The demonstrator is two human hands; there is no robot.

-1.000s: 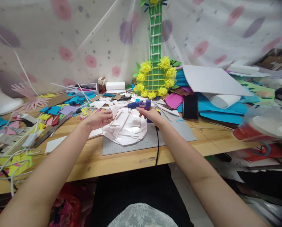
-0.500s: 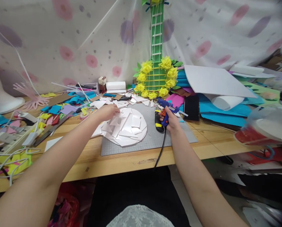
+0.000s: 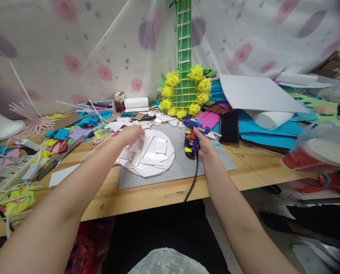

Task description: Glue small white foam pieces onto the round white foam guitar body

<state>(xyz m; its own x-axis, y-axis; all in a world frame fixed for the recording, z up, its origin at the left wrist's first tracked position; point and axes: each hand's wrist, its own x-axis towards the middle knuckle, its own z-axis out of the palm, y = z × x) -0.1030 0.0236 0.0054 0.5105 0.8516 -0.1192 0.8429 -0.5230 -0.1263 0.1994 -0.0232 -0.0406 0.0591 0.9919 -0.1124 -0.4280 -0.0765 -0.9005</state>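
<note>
A round white board (image 3: pixel 170 152) covered with angular white foam-board pieces lies on a grey cutting mat (image 3: pixel 181 167). My left hand (image 3: pixel 133 134) is at its upper left edge, fingers bent down and closed on a white piece (image 3: pixel 141 142); the fingertips are partly hidden. In my right hand (image 3: pixel 201 142) is a blue hot glue gun (image 3: pixel 197 129), held by its handle with the nozzle pointing right. Its black cord (image 3: pixel 195 177) runs down over the table edge. Just left of it, a yellow-and-black tool handle (image 3: pixel 189 148) lies on the mat.
A green paper guitar (image 3: pixel 184 53) with yellow flowers stands against the curtain. Coloured scraps (image 3: pixel 81 132) and a power strip (image 3: pixel 12 167) crowd the left. To the right are a black phone (image 3: pixel 229 127), blue sheets (image 3: pixel 269 133) and a plastic-covered red-and-white container (image 3: pixel 307 156).
The whole view has shifted slightly, so things sit a little further left. My left hand stays at the white pieces, and my right hand still holds the glue gun.
</note>
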